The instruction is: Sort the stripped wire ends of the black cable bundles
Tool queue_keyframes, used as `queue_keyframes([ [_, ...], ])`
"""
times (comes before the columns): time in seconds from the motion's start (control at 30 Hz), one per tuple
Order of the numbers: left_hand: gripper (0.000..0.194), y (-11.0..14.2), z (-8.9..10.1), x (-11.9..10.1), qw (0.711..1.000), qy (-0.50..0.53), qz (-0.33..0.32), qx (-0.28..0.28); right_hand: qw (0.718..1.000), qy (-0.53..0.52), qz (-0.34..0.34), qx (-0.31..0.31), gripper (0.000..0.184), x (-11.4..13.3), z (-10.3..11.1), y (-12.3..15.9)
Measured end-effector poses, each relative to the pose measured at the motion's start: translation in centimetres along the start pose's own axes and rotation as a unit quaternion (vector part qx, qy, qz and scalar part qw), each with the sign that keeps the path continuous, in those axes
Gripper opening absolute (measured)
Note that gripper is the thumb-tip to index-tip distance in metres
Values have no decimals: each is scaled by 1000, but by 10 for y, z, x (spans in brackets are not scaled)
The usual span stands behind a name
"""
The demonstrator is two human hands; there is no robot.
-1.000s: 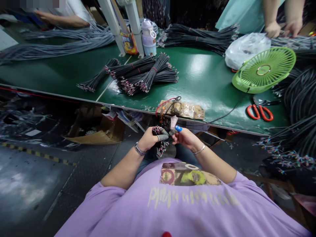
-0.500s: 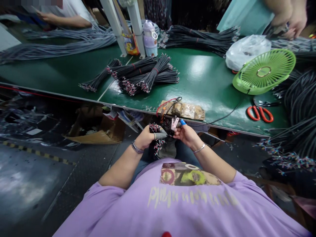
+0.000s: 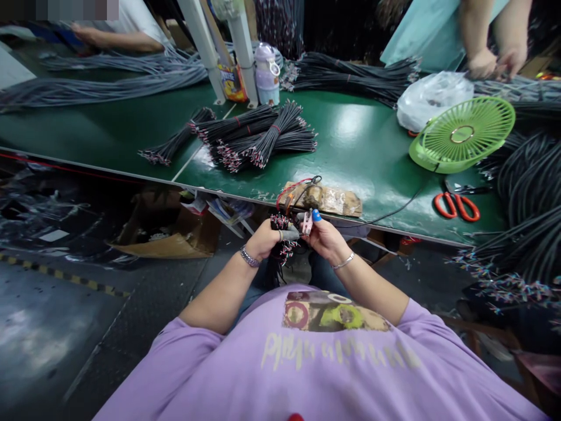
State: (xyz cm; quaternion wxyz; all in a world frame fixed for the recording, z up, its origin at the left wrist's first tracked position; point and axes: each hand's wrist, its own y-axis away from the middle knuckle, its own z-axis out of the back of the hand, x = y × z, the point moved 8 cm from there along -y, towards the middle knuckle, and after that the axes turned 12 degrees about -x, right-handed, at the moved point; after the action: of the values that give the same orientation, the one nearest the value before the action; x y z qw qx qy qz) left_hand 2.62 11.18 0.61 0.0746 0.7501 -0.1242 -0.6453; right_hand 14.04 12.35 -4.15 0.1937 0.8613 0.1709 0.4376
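My left hand point(image 3: 264, 238) is closed round a bundle of short black cables point(image 3: 280, 222), whose stripped red and white ends stick out above and below the grey-covered thumb. Close beside it, my right hand point(image 3: 326, 237) wears a blue cover on the thumb. Its thumb and fingers are closed about a small pink clip point(image 3: 307, 223), near the cable ends; the exact contact is partly hidden. Red and black wires run from this spot to a taped cardboard piece point(image 3: 339, 200) at the table's edge.
More black cable bundles point(image 3: 263, 137) lie on the green table point(image 3: 355, 126). To the right are red-handled scissors point(image 3: 456, 206), a green fan point(image 3: 462, 134), a plastic bag point(image 3: 433, 99) and long cables point(image 3: 534, 199). A co-worker's hands point(image 3: 493, 63) work at the back right.
My right hand shifted slightly right, then came back left towards the cable bundle. The pink clip showed spread legs half a second ago and now sits against my fingers.
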Motion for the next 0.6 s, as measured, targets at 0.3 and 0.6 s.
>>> queue_keyframes([
  [0.3, 21, 5, -3, -1, 1000, 5, -3, -10, 998, -39, -57, 11, 47, -14, 9, 4],
  [0.6, 22, 24, 1, 5, 998, -28, -22, 50, 973, 199, 17, 114, 35, -45, 29, 11],
])
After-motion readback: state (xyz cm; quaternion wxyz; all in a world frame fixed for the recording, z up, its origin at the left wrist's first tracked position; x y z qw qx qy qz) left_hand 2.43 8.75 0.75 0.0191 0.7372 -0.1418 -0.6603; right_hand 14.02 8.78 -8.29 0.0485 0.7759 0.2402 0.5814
